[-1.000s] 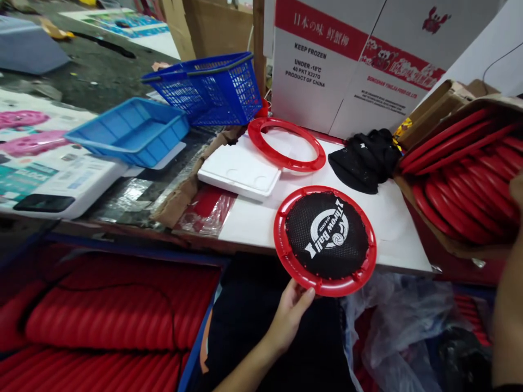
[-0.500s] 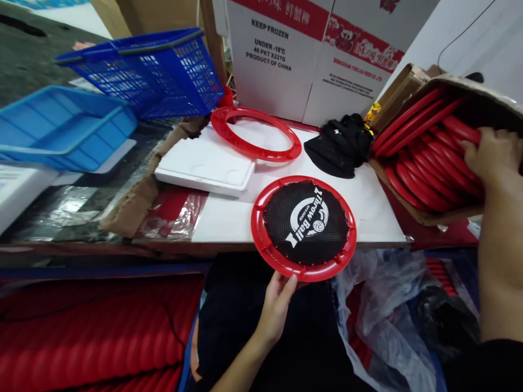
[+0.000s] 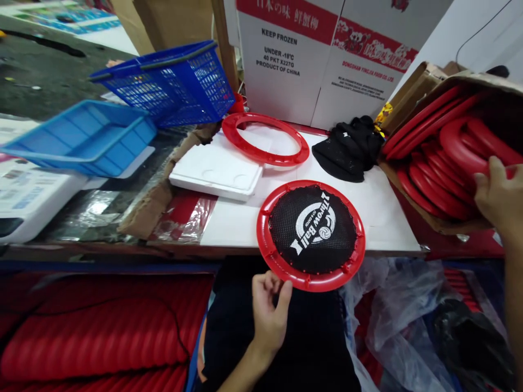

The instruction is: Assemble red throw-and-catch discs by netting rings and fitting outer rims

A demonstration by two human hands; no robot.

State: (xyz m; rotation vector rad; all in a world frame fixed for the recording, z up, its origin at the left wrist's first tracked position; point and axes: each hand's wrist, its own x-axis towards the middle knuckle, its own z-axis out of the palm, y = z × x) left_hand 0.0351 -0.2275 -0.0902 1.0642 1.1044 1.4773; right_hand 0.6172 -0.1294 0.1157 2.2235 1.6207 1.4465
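A red disc with black netting printed "Throw Ball" lies on the white tabletop, overhanging its front edge. My left hand sits just below the disc's lower left rim, fingers loosely curled, thumb tip at the rim, gripping nothing. My right hand reaches into a cardboard box at the right and grips one of the red rings stacked on edge in it. A bare red ring lies flat farther back on the table. A heap of black netting lies beside the box.
A white foam slab, a blue basket and a light blue tray are at the left. A white "Keep Frozen" carton stands behind. Rows of red rings and clear plastic bags lie below the table.
My left hand has come off the netted disc's rim, and the disc now rests on the table. My right hand has closed on a red ring in the box and lifted it slightly.
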